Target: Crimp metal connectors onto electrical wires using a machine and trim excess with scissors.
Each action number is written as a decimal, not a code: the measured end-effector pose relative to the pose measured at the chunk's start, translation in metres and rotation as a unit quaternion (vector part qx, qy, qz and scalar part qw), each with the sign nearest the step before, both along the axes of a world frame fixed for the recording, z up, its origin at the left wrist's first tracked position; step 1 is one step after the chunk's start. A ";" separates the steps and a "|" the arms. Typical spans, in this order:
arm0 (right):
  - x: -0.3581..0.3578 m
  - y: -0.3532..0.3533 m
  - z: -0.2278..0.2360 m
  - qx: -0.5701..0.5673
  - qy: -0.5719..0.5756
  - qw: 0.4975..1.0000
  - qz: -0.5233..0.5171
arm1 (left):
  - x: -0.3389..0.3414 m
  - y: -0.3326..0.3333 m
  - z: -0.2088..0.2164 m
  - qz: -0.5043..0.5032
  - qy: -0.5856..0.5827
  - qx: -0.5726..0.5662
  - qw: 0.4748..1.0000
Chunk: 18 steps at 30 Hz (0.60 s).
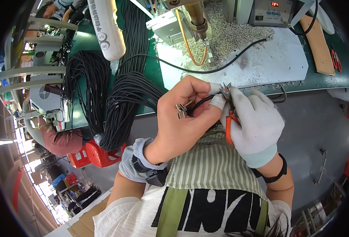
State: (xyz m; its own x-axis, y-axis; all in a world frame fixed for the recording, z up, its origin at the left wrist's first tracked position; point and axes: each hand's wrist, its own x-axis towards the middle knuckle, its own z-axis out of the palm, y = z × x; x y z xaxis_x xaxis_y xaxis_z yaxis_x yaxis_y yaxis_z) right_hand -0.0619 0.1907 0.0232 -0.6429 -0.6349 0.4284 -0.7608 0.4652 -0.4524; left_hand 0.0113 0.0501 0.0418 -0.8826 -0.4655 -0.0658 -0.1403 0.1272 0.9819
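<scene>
My left hand [182, 124] is closed, pinching a black cable [202, 101] between thumb and forefinger, both capped with white finger covers. Small metal connectors [181, 112] stick out by its palm. In a white glove, my right hand [257, 122] grips wire cutters [229, 128] with orange-red handles. The jaws of the cutters point up and sit at the cable end, against the left fingertips. Whether the blades touch the cable is too small to tell.
Thick bundles of black cable [89, 85] lie on the green table [79, 41] to the left. Ahead, a bench machine [196, 23] stands on a white board [277, 65] among heaped metal bits [229, 33]. A control box [271, 14], cardboard strip [318, 47] and red-handled tool [336, 60] are at right.
</scene>
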 end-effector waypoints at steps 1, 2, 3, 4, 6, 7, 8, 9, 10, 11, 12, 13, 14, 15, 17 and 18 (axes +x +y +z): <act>0.001 0.002 0.002 0.020 -0.019 1.000 0.007 | 0.000 -0.001 0.000 0.000 0.000 0.000 1.000; 0.001 0.003 0.004 0.039 -0.038 0.998 0.014 | 0.000 -0.003 -0.001 -0.013 -0.004 0.015 1.000; -0.001 0.004 0.006 0.039 -0.038 0.998 0.014 | 0.000 -0.006 -0.001 -0.026 -0.007 0.031 0.999; -0.003 0.007 0.009 0.021 -0.188 0.981 0.038 | 0.001 -0.008 -0.001 -0.039 -0.011 0.046 0.998; -0.009 0.013 0.014 -0.015 -0.471 0.878 0.085 | 0.003 -0.011 0.000 -0.052 -0.012 0.075 0.996; -0.012 0.016 0.018 -0.015 -0.471 0.878 0.085 | 0.004 -0.013 0.000 -0.065 -0.014 0.105 0.992; -0.016 0.018 0.022 -0.044 -0.534 0.842 0.065 | 0.004 -0.013 0.001 -0.078 -0.015 0.134 0.988; -0.019 0.020 0.026 -0.072 -0.594 0.800 0.045 | 0.004 -0.013 0.002 -0.078 -0.015 0.135 0.988; -0.020 0.021 0.028 -0.100 -0.650 0.753 0.025 | 0.004 -0.012 0.003 -0.072 -0.024 0.124 0.989; -0.019 0.020 0.027 -0.100 -0.650 0.753 0.025 | 0.004 -0.012 0.005 -0.066 -0.034 0.114 0.991; -0.017 0.017 0.026 -0.107 -0.521 0.846 0.040 | 0.005 -0.012 0.005 -0.059 -0.043 0.104 0.992; -0.015 0.016 0.025 -0.113 -0.378 0.917 0.052 | 0.004 -0.011 0.006 -0.060 -0.043 0.104 0.992; -0.014 0.015 0.023 -0.115 -0.225 0.965 0.063 | 0.004 -0.010 0.006 -0.066 -0.044 0.113 0.990; -0.014 0.015 0.022 -0.114 -0.225 0.966 0.062 | 0.004 -0.009 0.006 -0.072 -0.045 0.121 0.989; -0.019 0.012 0.017 -0.076 -0.116 0.985 0.106 | 0.003 -0.008 0.006 -0.079 -0.046 0.130 0.987; -0.020 0.011 0.015 -0.056 -0.061 0.988 0.129 | 0.003 -0.009 0.006 -0.078 -0.050 0.135 0.986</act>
